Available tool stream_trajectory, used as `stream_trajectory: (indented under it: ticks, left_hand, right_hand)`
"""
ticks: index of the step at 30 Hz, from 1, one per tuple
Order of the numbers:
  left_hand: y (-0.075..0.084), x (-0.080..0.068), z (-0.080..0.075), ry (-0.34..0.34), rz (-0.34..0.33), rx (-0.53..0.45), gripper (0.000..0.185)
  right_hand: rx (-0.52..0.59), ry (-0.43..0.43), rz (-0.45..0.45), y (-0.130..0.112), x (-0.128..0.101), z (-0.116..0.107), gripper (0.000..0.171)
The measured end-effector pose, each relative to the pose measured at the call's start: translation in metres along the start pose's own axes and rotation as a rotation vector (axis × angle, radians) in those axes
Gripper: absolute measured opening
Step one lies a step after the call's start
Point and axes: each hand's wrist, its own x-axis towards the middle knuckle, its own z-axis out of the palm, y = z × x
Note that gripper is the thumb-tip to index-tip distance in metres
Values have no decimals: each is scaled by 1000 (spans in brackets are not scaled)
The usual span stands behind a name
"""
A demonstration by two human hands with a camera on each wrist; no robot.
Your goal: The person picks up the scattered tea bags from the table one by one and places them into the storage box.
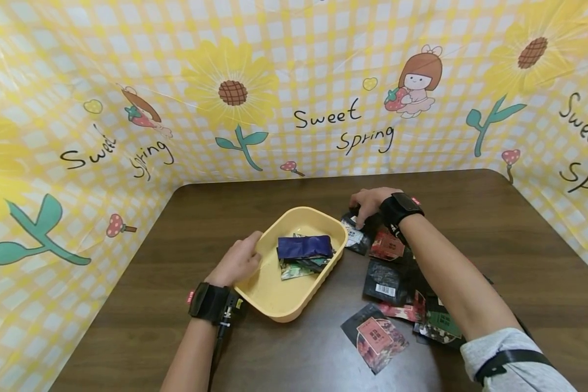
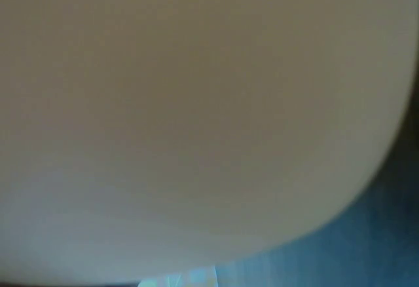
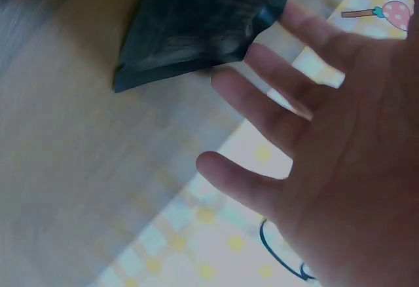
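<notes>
Head view: two hands, tray and packets on worktop

Nearest, at 5 o'clock, loose dark packets (image 1: 387, 283) lie scattered on the brown worktop (image 1: 495, 245). At centre, a yellow tray (image 1: 274, 296) holds a blue packet (image 1: 304, 246) atop others. Left hand (image 1: 237, 262) rests on the tray's 9 o'clock rim; whether its fingers grip cannot be told. Farther, at 1 o'clock, right hand (image 1: 369, 202) touches a black packet (image 1: 355, 235) just beside the tray. Right wrist view shows its fingers (image 3: 262, 113) spread and straight by that packet.
</notes>
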Motion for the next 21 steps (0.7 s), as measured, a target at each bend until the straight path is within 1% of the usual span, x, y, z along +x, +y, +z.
stream_trajectory:
  ticks: [2, 4, 8, 12, 15, 16, 19, 21]
  left_hand:
    - [0, -1, -1, -3, -12, -2, 37]
    - [0, -1, -2, -6, -22, -6, 37]
    - [0, -2, -2, -18, -22, -17, 37]
    - [0, -2, -1, -19, -24, -24, 37]
    - [1, -1, 0, -14, -24, -21, 37]
    - [0, -1, 0, -13, -19, -18, 37]
    - [0, 0, 1, -10, -11, -16, 37]
    - [0, 0, 1, -10, -6, -14, 37]
  right_hand:
    - [-16, -20, 33, 2, -6, -1, 71]
    - [-19, -12, 53, 3, -11, -1, 68]
    - [-41, 42, 69, 9, -18, 1, 62]
    - [-76, 100, 77, 16, -22, 5, 61]
    - [-56, 119, 83, 24, -24, 9, 61]
    - [-38, 119, 87, 26, -25, 9, 57]
    - [-1, 97, 74, 34, -23, 11, 41]
    - [20, 82, 71, 40, -22, 11, 40]
